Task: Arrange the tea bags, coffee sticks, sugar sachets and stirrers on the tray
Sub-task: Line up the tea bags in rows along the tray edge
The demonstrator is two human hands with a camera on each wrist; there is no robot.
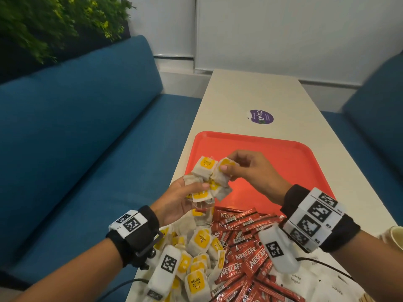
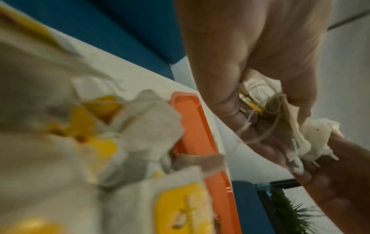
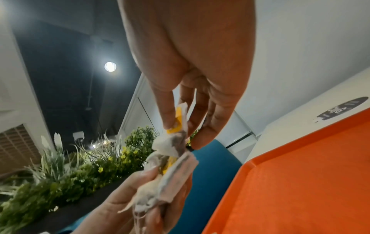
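My left hand (image 1: 185,197) grips a bunch of white tea bags with yellow tags (image 1: 207,182) above the near left corner of the red tray (image 1: 283,158). My right hand (image 1: 242,166) pinches one tea bag (image 1: 224,168) at the top of that bunch, thumb on its yellow tag. In the right wrist view the pinched tea bag (image 3: 178,125) hangs above my left hand (image 3: 128,202). The left wrist view shows strings and tea bags (image 2: 280,120) between my fingers. A heap of tea bags (image 1: 196,253), red Nescafe coffee sticks (image 1: 244,247) and white sugar sachets (image 1: 309,280) lies on the table near me.
The long white table (image 1: 250,94) carries a purple round sticker (image 1: 260,116) beyond the tray. Blue sofas (image 1: 76,138) flank it on both sides. A paper cup (image 1: 395,236) stands at the right edge. Wooden stirrers (image 1: 366,298) show at the bottom right. Green plants (image 1: 54,22) grow behind the left sofa.
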